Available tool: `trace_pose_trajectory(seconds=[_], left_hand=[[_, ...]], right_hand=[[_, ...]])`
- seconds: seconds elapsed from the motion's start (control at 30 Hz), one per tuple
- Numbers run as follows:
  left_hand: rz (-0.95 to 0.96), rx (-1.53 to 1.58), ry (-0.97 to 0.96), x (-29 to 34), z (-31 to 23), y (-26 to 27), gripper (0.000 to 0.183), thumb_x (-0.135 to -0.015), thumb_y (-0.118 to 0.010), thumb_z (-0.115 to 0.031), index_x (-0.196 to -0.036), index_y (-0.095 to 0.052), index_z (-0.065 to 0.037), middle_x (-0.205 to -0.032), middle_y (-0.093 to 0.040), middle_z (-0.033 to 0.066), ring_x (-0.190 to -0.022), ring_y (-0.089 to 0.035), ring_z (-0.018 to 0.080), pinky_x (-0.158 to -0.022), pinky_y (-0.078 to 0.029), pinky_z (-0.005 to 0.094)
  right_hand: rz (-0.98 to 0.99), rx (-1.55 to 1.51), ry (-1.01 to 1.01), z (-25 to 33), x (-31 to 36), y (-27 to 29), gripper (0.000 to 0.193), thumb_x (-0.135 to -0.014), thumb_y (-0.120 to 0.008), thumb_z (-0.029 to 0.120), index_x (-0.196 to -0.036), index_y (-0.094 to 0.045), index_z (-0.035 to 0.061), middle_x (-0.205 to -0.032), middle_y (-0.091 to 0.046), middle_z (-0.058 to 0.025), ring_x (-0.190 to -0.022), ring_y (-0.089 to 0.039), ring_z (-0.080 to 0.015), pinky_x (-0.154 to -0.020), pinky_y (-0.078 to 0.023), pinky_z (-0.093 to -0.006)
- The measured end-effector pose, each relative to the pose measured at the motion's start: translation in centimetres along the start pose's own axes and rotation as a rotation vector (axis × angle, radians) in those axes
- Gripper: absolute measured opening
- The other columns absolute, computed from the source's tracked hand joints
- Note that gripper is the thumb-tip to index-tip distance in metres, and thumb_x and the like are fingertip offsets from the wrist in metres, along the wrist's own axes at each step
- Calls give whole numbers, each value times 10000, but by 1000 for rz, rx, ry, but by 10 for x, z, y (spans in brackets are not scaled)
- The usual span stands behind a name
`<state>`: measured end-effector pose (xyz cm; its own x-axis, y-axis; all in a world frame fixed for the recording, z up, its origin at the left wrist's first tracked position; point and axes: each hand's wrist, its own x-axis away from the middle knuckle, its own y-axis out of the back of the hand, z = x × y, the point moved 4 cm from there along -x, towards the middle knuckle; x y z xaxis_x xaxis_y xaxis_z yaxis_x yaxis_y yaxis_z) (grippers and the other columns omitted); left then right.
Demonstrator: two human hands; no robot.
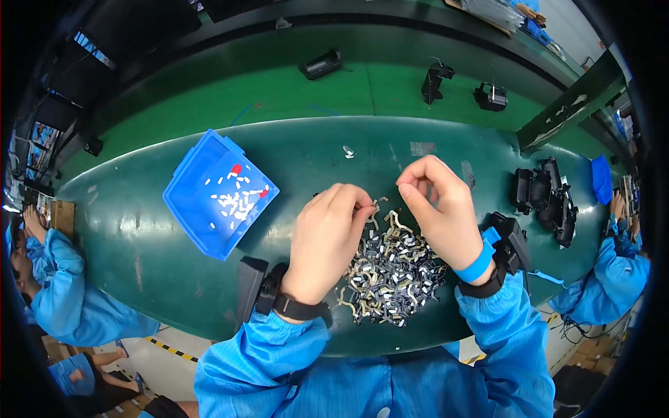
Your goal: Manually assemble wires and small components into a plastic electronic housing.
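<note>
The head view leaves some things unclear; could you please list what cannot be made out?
All in the head view:
Left hand: fingers partly cover the pinched piece, too small to identify.
Right hand: its fingers hide whether it holds anything.
Pile of small parts: upper pieces hide lower ones.
White pieces in the blue bin: too small to identify.
Co-worker at far left: partly lost in the picture's dark edge.

Small part (380,200) in left hand (325,231)
</note>
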<state>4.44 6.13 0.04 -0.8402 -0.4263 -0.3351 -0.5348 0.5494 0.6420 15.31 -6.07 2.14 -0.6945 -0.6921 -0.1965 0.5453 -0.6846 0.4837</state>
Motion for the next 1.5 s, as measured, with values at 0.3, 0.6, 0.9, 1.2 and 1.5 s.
trace_pose_trajectory(seconds=[0.3,0.6,0.9,1.2,1.5], left_hand=[[-258,13,-478,12,-38,28,224,-609,-714,8,-828,-704,-35,-889,-703,79,-751,-678,231,-617,-514,312],[-244,90,-354,13,-39,22,239,-646,-741,71,-864,-706,-20,-897,-709,99,-756,-692,242,-640,-548,302],[-181,246,-142,14,-36,17,204,-703,-734,69,-885,-678,-3,-878,-706,115,-758,-698,242,-645,-554,302],[-213,141,-134,10,-34,25,164,-692,-713,63,-817,-635,-11,-822,-688,95,-708,-681,205,-612,-538,290],[-546,-317,202,6,26,115,30,-829,-669,-34,-825,-641,-23,-874,-684,69,-819,-652,181,-751,-505,296]], right_hand=[[361,-884,-500,9,29,-2,108,-946,-616,125,-897,-594,32,-783,-553,58,-712,-468,-3,-607,-379,-177],[249,-900,-355,3,33,-8,64,-908,-628,40,-960,-592,36,-801,-560,55,-705,-483,6,-609,-385,-172],[60,-400,-65,7,33,-5,51,-822,-640,-8,-849,-608,22,-762,-549,0,-620,-486,-33,-522,-384,-207],[89,-395,-58,7,32,-12,83,-806,-634,-34,-837,-584,25,-745,-544,3,-630,-499,-40,-536,-403,-215],[209,-813,-314,4,21,-11,114,-888,-580,-31,-872,-518,62,-753,-525,39,-660,-469,-18,-565,-373,-186]])
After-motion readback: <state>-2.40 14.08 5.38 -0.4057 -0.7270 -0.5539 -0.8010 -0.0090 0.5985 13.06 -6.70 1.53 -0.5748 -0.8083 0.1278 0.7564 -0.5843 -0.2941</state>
